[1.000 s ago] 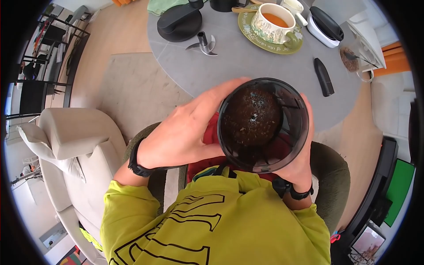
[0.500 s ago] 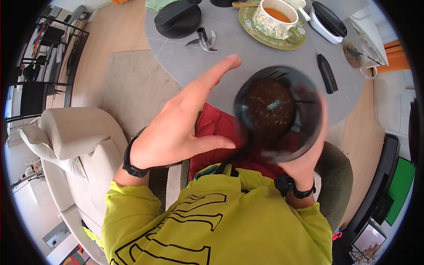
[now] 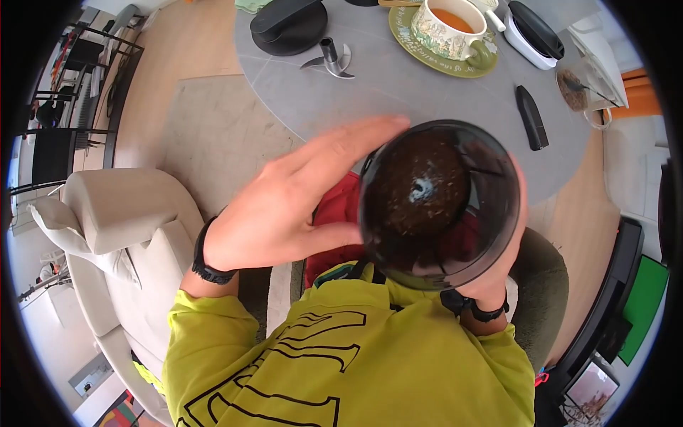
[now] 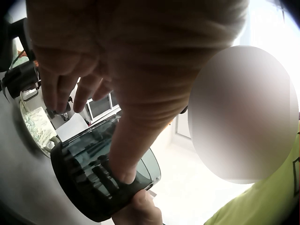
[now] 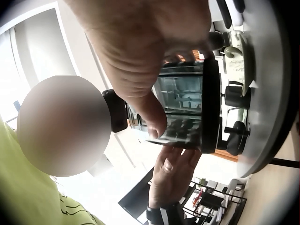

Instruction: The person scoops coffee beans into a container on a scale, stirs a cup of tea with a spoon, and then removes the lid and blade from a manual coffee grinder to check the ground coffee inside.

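Note:
A smoky transparent container (image 3: 491, 231) with a round dark brown mass (image 3: 427, 188) inside is held over the lap, its mouth facing the head camera. My right hand (image 3: 501, 267) grips its right side; in the right wrist view the thumb of that hand (image 5: 140, 61) lies along the clear wall (image 5: 180, 96). My left hand (image 3: 277, 203) is at the left side, fingers mostly straight, thumb tip by the wall. The left wrist view shows its thumb against the container (image 4: 89, 173), with the other fingers extended.
On the round grey table (image 3: 398, 107) are a bladed piece (image 3: 333, 60), a black lid (image 3: 288, 28), a cup of orange-brown liquid (image 3: 447, 32) on a green saucer (image 3: 469, 69), a black handheld device (image 3: 531, 117) and a clear mug (image 3: 575, 89).
My left hand came away from the container, then moved back against its left side. The container, in my right hand, shifted right and has swung slightly back left.

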A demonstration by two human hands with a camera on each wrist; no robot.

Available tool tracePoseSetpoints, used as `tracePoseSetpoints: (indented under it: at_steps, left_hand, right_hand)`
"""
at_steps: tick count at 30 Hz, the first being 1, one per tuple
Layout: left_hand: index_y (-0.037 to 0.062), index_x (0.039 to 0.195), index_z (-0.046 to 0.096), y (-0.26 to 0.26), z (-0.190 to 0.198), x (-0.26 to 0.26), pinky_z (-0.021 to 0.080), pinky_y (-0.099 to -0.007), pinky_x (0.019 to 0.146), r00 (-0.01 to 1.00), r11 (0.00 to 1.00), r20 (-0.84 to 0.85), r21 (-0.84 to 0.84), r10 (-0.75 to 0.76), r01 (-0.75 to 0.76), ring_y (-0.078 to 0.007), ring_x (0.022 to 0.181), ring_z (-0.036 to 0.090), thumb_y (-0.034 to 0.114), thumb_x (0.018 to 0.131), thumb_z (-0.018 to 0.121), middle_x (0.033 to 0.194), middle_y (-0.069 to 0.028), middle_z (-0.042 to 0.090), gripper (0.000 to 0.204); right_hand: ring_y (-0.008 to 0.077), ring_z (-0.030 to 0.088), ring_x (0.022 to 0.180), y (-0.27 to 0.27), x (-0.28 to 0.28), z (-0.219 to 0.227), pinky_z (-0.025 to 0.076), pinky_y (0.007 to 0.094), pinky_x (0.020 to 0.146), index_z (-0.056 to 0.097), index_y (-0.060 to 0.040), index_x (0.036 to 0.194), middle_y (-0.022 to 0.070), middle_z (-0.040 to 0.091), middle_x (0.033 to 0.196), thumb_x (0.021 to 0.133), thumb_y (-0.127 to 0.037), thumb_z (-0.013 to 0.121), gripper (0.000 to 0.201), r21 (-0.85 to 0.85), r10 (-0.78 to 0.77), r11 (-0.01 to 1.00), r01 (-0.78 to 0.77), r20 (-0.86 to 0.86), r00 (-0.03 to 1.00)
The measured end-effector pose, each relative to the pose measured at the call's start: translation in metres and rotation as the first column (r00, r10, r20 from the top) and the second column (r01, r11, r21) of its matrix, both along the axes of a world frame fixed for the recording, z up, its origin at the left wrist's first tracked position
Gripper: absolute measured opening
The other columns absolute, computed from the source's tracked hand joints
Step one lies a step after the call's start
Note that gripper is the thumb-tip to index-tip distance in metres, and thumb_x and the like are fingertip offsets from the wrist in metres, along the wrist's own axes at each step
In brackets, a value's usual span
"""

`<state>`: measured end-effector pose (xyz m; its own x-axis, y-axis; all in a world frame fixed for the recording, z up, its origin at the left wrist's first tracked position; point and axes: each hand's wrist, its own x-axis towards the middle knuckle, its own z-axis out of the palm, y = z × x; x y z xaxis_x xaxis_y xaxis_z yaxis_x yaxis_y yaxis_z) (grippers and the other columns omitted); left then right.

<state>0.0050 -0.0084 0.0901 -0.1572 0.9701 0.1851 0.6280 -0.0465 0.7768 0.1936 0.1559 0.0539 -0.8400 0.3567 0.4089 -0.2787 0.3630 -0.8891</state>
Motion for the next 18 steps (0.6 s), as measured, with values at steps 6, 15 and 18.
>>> tracePoseSetpoints:
  at_steps: [6, 15, 18]
  left_hand:
    - [-0.0041, 0.132, 0.046, -0.002, -0.002, 0.003, 0.041, -0.0402, 0.102, 0.999, 0.999, -0.026, 0.034, 0.032, -0.031, -0.0338, 0.122, 0.053, 0.022, 0.066, 0.083, 0.135, -0.0196, 0.050, 0.080]
    - [-0.0024, 0.134, 0.044, -0.001, -0.003, 0.003, 0.042, -0.0403, 0.102, 0.998, 0.999, -0.041, 0.008, 0.038, -0.038, -0.0326, 0.125, 0.050, 0.016, 0.064, 0.083, 0.137, -0.0187, 0.049, 0.083]
    - [0.0001, 0.138, 0.041, 0.000, -0.004, 0.002, 0.043, -0.0417, 0.100, 0.995, 0.997, 0.055, -0.002, 0.080, -0.080, -0.0319, 0.127, 0.048, 0.010, 0.064, 0.082, 0.138, -0.0172, 0.049, 0.085]
  right_hand:
    - [0.0284, 0.044, 0.129, -0.002, 0.000, -0.008, 0.037, 0.0426, 0.107, 0.020, 0.0017, 0.143, 0.0189, 0.036, 0.142, 0.053, -0.008, 0.090, 0.114, -0.239, 0.122, 0.962, -0.131, -0.050, 0.991]
    - [0.0302, 0.043, 0.129, 0.006, 0.002, -0.005, 0.037, 0.0424, 0.108, 0.019, 0.0034, 0.143, 0.0211, 0.037, 0.142, 0.055, -0.014, 0.091, 0.116, 0.032, 0.089, 0.995, -0.090, 0.029, 0.996]
    - [0.0311, 0.045, 0.127, 0.013, 0.007, -0.013, 0.038, 0.0411, 0.106, 0.021, 0.0041, 0.143, 0.0229, 0.040, 0.139, 0.055, -0.020, 0.092, 0.116, 0.027, -0.389, 0.921, 0.389, -0.024, 0.921]
